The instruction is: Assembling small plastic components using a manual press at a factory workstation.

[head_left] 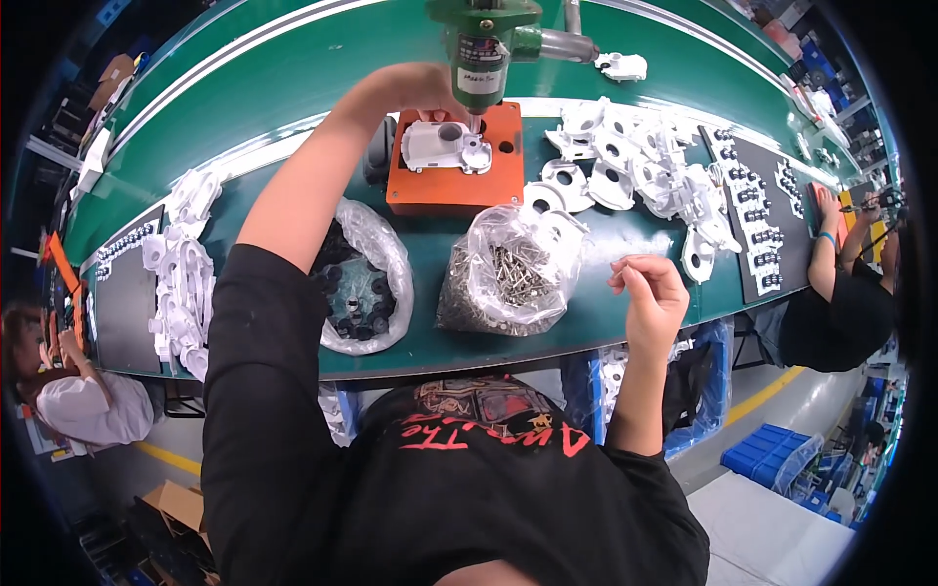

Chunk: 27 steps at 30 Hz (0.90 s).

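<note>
My left hand (426,90) reaches far forward to the back edge of an orange block (459,194), beside a green press head (482,68). Its fingers are mostly hidden behind the press and a white plastic housing (427,146), so their grip is unclear. The housing lies on top of the block, with the press's thin tip over its right side. My right hand (653,290) is raised at the table's near side, right of a clear bag of metal screws (518,273). Its fingers are curled in with thumb and fingertips together; anything between them is too small to name.
A bag of black round parts (363,337) stands left of the screws. White housings lie in piles at right (640,156) and left (183,283). Dark boards carry rows of small black parts (754,215). Co-workers sit at both sides (835,322). A press lever (569,47) sticks out rightward.
</note>
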Tool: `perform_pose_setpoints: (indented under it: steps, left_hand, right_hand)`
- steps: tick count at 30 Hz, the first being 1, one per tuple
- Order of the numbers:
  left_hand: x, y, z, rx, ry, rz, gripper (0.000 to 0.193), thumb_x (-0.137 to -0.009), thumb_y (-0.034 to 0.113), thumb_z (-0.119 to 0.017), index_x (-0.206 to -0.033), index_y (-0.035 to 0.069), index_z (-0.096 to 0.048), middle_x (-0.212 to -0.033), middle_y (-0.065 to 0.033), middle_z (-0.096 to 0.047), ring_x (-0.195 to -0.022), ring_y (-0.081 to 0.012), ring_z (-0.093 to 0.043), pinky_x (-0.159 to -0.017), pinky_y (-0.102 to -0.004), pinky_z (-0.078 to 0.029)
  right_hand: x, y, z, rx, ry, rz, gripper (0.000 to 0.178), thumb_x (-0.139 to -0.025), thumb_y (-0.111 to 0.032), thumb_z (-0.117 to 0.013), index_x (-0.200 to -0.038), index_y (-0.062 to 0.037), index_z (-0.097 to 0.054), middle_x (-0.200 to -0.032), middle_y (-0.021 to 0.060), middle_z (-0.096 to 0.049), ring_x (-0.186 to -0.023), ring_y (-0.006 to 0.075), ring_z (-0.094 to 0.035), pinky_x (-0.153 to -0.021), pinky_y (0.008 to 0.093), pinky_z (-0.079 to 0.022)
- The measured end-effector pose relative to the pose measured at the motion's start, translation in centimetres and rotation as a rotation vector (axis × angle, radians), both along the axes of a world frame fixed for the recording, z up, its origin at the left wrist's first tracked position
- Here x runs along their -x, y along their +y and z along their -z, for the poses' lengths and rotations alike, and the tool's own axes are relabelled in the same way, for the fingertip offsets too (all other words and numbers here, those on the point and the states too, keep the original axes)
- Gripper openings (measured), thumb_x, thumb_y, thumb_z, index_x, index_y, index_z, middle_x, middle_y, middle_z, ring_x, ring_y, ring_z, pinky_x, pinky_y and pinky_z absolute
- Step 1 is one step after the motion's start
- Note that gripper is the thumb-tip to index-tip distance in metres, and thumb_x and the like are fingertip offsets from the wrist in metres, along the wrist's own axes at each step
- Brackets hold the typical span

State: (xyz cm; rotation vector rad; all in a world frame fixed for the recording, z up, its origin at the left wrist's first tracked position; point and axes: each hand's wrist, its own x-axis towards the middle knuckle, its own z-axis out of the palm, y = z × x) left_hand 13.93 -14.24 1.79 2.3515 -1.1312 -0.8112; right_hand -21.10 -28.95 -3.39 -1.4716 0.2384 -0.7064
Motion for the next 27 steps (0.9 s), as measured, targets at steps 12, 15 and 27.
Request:
perform_pose_setpoints:
  steps: [12, 15, 27]
  left_hand:
    - [0.4, -0.1, 0.4, 0.003, 0.055, 0.062, 0.024, -0.067, 0.022, -0.075, -0.084, 0.012, -0.062, -0.062, 0.0016, -0.053, -0.055, -0.0094, -0.048, -0.048, -0.0252, -0.038]
    - [0.2, -0.2, 0.7, 0.028, 0.138, 0.118, 0.025, -0.067, 0.023, -0.074, -0.085, 0.012, -0.061, -0.06, 0.0022, -0.049, -0.054, -0.0099, -0.045, -0.048, -0.026, -0.035]
    - [2.8, 1.0, 0.2, 0.195, -0.055, 0.107, 0.017, -0.073, 0.021, -0.068, -0.084, 0.009, -0.065, -0.079, -0.0013, -0.064, -0.075, -0.0117, -0.057, -0.068, -0.0284, -0.044]
  right_hand:
    - [-0.3, -1.0, 1.4, -0.071, 0.041, -0.003, 0.007, -0.083, 0.003, -0.056, -0.09, 0.0041, -0.058, -0.086, 0.0155, -0.063, -0.068, 0.017, -0.059, -0.061, 0.0266, -0.047]
    - [-0.6, -0.8, 1.2, -0.073, 0.025, -0.015, 0.008, -0.083, 0.003, -0.056, -0.091, 0.0041, -0.057, -0.086, 0.0157, -0.063, -0.068, 0.0172, -0.059, -0.061, 0.0269, -0.047]
    - [-0.8, -0.5, 0.9, -0.057, 0.033, -0.035, 0.008, -0.083, 0.002, -0.057, -0.09, 0.004, -0.057, -0.087, 0.0161, -0.063, -0.068, 0.0173, -0.059, -0.061, 0.0273, -0.047]
